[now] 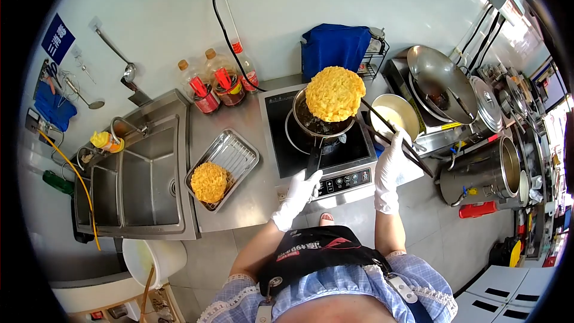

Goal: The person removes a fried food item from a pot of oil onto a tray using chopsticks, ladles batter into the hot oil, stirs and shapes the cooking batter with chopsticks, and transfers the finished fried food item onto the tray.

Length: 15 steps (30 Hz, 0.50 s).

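Observation:
My left hand [297, 196], in a white glove, is closed around the dark handle of a small saucepan [315, 127] on the black induction cooker [281, 149]. Dark liquid shows inside the pan. My right hand [390, 164], gloved too, grips long dark chopsticks [412, 154]. Their tips reach a round, golden, bumpy fried cake [335, 94], perhaps of noodles, which is held over the pan and covers its far part. A similar fried cake [209, 182] lies on the wire rack in a metal tray [244, 170] left of the cooker.
A cream-coloured pot [394, 115] stands right of the cooker, with a large wok [442, 78] beyond. Sauce bottles [230, 84] line the wall. At left is a steel sink [149, 173], with a white bucket [170, 257] below. A big steel pot [478, 173] sits at right.

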Motion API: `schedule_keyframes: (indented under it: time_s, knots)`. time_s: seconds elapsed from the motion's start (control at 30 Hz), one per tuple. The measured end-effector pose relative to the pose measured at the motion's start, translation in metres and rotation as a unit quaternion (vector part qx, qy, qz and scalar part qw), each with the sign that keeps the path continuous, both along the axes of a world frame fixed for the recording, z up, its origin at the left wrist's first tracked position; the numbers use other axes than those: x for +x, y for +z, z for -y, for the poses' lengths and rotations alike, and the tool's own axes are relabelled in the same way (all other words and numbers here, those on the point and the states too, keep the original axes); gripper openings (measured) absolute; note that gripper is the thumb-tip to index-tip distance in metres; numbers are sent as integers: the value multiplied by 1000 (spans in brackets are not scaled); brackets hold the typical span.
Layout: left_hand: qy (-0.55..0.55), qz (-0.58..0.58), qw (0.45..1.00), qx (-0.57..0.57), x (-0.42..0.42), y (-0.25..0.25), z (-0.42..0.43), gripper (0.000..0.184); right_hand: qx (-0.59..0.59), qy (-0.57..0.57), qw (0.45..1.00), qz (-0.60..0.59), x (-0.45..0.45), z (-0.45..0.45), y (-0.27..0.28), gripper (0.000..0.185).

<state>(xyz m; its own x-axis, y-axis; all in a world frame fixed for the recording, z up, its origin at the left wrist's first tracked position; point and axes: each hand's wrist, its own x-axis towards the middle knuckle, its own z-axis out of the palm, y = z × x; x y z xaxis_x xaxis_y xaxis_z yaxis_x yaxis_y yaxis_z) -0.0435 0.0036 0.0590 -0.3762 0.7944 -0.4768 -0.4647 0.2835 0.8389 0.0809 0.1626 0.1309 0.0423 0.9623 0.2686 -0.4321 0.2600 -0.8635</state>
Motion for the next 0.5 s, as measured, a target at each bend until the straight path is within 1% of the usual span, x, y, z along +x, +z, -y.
schedule_keyframes:
  time_s: [0.07, 0.13, 0.17, 0.2, 0.23, 0.33, 0.37, 0.4, 0.47, 0.5]
  knots:
    - [35, -11, 999, 12, 0, -5, 0, 23, -4, -11, 1000, -9, -1, 0, 6, 30]
    - [53, -7, 998, 37, -1, -26, 6, 25, 7, -9, 1000, -6, 0, 1, 11, 30]
    - [90, -99, 990, 45, -3, -40, 9, 25, 7, -6, 1000, -6, 0, 2, 14, 30]
    - [126, -191, 972, 53, -5, -34, 11, 26, 13, -3, 1000, 0, 0, 2, 18, 30]
    - [123, -81, 989, 5, -5, -27, 20, 26, 19, 1, 1000, 6, -1, 3, 20, 31]
    - [137, -51, 989, 0, -8, -19, 44, 26, 8, 4, 1000, 12, -1, 1, 18, 32]
    - [148, -42, 988, 29, -8, -28, 55, 26, 10, 6, 1000, 21, 2, 3, 18, 32]
    - [150, -42, 987, 27, -11, -39, 64, 26, 10, 8, 1000, 15, 1, 2, 18, 32]
    - [177, 56, 982, 34, -16, -63, 84, 25, 13, 17, 999, 25, 3, 1, 18, 32]
    - [190, 56, 980, 21, -16, -62, 92, 25, 12, 19, 999, 23, 2, 0, 17, 32]
